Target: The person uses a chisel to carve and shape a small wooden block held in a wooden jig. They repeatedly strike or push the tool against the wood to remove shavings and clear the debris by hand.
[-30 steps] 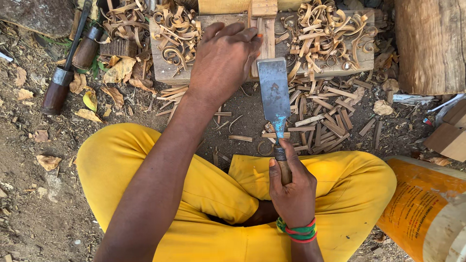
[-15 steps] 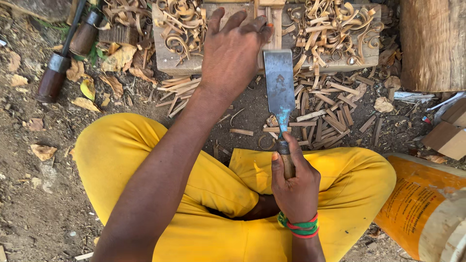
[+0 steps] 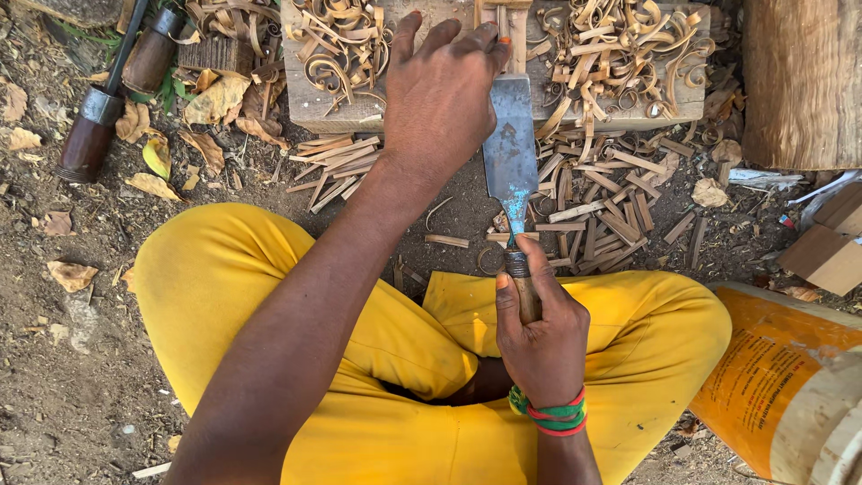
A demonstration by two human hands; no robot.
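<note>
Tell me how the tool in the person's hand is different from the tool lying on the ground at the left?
The chisel has a wide, flat metal blade; the left tool shows only a thin dark shaft. The chisel is gripped by the right hand, its blade tip on the wooden block beside the left hand; the left tool lies untouched on dirt and leaves. The left tool's handle looks darker and fatter. Both have wooden handles with a metal ring.

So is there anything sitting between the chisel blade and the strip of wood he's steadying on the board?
Nothing visible. The chisel blade tip already meets the wood strip on the board. The left hand presses beside it; the right hand grips the handle. Loose shavings lie to the side.
</note>
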